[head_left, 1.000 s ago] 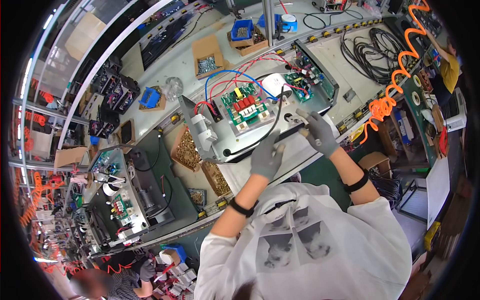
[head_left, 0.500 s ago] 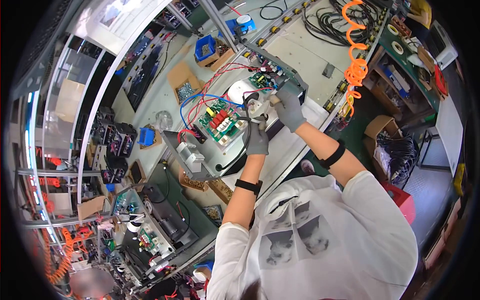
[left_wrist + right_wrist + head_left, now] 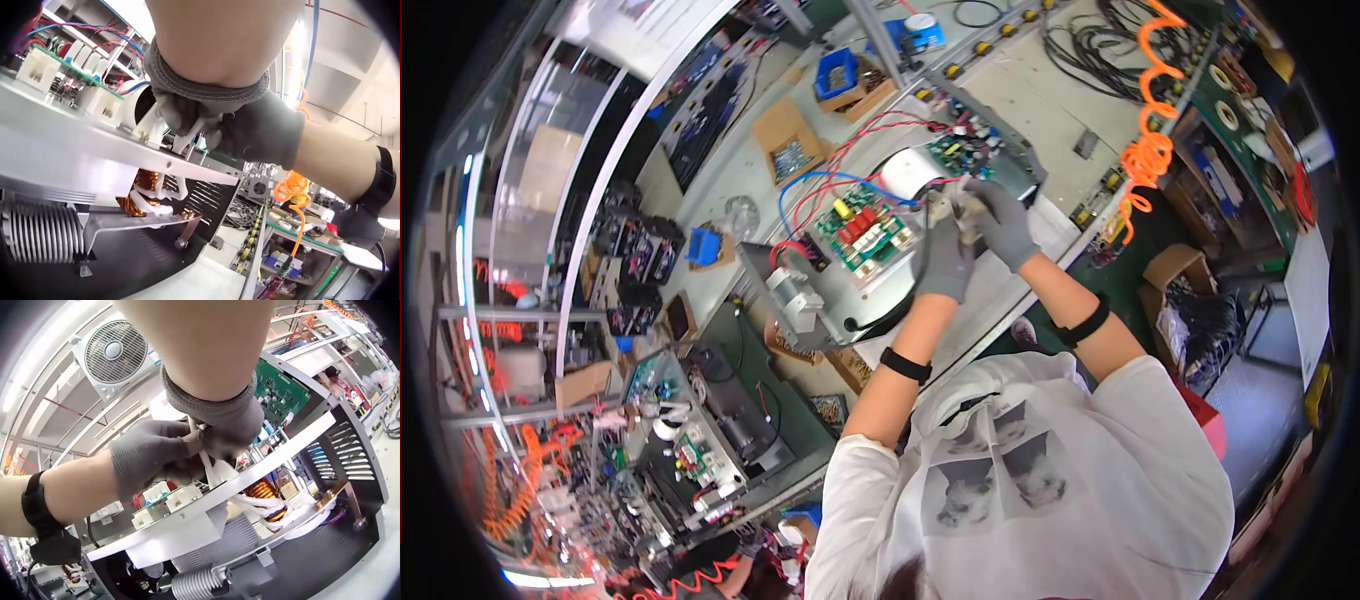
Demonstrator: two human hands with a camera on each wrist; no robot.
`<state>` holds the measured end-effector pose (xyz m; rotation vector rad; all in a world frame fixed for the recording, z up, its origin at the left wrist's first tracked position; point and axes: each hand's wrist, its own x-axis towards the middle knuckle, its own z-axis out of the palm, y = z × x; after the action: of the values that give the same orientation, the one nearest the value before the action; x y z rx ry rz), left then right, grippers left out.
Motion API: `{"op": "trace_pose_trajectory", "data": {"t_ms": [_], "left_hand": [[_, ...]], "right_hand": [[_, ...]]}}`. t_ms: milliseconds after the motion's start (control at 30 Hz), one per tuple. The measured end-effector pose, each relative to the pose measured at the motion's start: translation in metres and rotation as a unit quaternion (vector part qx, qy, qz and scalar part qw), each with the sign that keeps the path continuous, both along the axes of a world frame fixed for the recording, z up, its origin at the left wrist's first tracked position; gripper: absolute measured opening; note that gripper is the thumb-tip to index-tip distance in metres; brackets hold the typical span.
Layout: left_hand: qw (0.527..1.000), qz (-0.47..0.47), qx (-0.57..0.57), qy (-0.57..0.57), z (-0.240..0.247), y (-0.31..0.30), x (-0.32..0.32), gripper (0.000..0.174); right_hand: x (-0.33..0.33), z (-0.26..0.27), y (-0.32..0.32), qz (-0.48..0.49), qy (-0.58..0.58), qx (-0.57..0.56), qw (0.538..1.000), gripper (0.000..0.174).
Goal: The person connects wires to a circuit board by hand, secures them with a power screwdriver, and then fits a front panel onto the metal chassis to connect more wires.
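Observation:
In the head view, my gloved left hand [image 3: 946,262] and right hand [image 3: 1003,225] meet over the front of an open metal chassis [image 3: 284,453]. Between them, a white sleeved cable [image 3: 211,470] rises through the metal plate in the right wrist view. Fingers of both hands are curled around this cable, partly hiding it. Just behind the hands lies a white cylinder [image 3: 910,173]. A green circuit board [image 3: 862,237] with red and white parts is left of them. Copper coils [image 3: 149,181] with white sleeved leads hang under the plate.
Blue wires [image 3: 800,185] and red wires arch over the chassis. Cardboard boxes of screws [image 3: 788,157] and a blue bin [image 3: 836,73] stand behind it. A second open unit [image 3: 700,440] is at left; an orange coiled hose [image 3: 1148,158] hangs at right.
My hands were apart a second ago, the left by the front edge near a black cable. The left has moved up beside the right, and both now grip the white cable. The head view has turned.

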<state>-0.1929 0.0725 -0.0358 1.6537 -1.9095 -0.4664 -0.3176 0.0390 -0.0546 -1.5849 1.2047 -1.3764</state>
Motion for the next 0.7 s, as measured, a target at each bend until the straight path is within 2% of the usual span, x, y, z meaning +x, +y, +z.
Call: {"op": "trace_pose_trajectory", "data": {"t_ms": [33, 100, 167, 200, 233, 267, 300, 333, 367, 400, 433, 467, 500, 533, 567, 600, 633, 700], "left_hand": [[0.999, 0.013, -0.027, 0.031, -0.005, 0.014, -0.001, 0.036], [0.994, 0.026, 0.085, 0.065, 0.005, 0.053, 0.004, 0.046], [0.994, -0.015, 0.097, 0.051, -0.008, 0.092, 0.026, 0.047], [0.981, -0.031, 0.188, 0.048, -0.011, 0.109, 0.044, 0.046], [0.958, -0.048, 0.277, 0.051, -0.016, 0.125, 0.061, 0.044], [0.948, -0.009, 0.317, 0.017, -0.032, 0.145, 0.080, 0.042], [0.933, 0.026, 0.358, -0.014, -0.052, 0.161, 0.100, 0.039], [0.906, 0.119, 0.406, -0.025, -0.062, 0.170, 0.120, 0.040], [0.868, 0.208, 0.451, -0.032, -0.071, 0.179, 0.139, 0.042], [0.852, 0.271, 0.443, -0.072, -0.087, 0.189, 0.156, 0.045], [0.831, 0.330, 0.434, -0.112, -0.105, 0.199, 0.170, 0.049], [0.834, 0.316, 0.432, -0.136, -0.122, 0.208, 0.181, 0.060], [0.831, 0.321, 0.437, -0.127, -0.136, 0.214, 0.184, 0.060], [0.860, 0.281, 0.410, -0.117, -0.147, 0.216, 0.182, 0.063], [0.887, 0.241, 0.379, -0.107, -0.158, 0.214, 0.181, 0.066], [0.869, 0.242, 0.425, -0.076, -0.145, 0.203, 0.176, 0.074], [0.869, 0.244, 0.426, -0.067, -0.147, 0.199, 0.174, 0.074], [0.858, 0.319, 0.403, 0.028, -0.156, 0.193, 0.169, 0.078]], "right_hand": [[-0.003, -0.009, 0.004, -0.030, 0.058, -0.050, 0.997, 0.026], [-0.010, -0.026, 0.019, -0.084, 0.194, -0.068, 0.975, 0.017], [-0.014, -0.051, 0.037, -0.077, 0.162, -0.026, 0.983, 0.014], [-0.017, -0.063, 0.045, -0.081, 0.149, -0.031, 0.985, 0.015], [-0.022, -0.081, 0.050, -0.055, 0.105, 0.052, 0.992, 0.014], [-0.028, -0.087, 0.053, -0.037, 0.089, 0.158, 0.983, 0.013], [-0.022, -0.072, 0.053, -0.025, 0.043, 0.313, 0.948, 0.013], [-0.021, -0.072, 0.051, 0.030, 0.085, 0.402, 0.911, 0.019], [-0.019, -0.080, 0.055, 0.046, 0.091, 0.399, 0.911, 0.019], [-0.017, -0.091, 0.062, 0.113, 0.308, 0.301, 0.896, 0.032], [-0.012, -0.100, 0.069, 0.171, 0.505, 0.181, 0.826, 0.046], [-0.003, -0.109, 0.076, 0.180, 0.510, 0.177, 0.822, 0.046], [0.005, -0.117, 0.082, 0.260, 0.577, 0.255, 0.732, 0.061], [0.011, -0.118, 0.087, 0.328, 0.630, 0.327, 0.623, 0.078], [0.015, -0.116, 0.091, 0.330, 0.637, 0.323, 0.617, 0.078], [0.020, -0.113, 0.096, 0.331, 0.656, 0.321, 0.598, 0.085], [0.024, -0.111, 0.100, 0.332, 0.674, 0.320, 0.577, 0.092], [0.032, -0.105, 0.097, 0.330, 0.684, 0.331, 0.560, 0.096]]}}
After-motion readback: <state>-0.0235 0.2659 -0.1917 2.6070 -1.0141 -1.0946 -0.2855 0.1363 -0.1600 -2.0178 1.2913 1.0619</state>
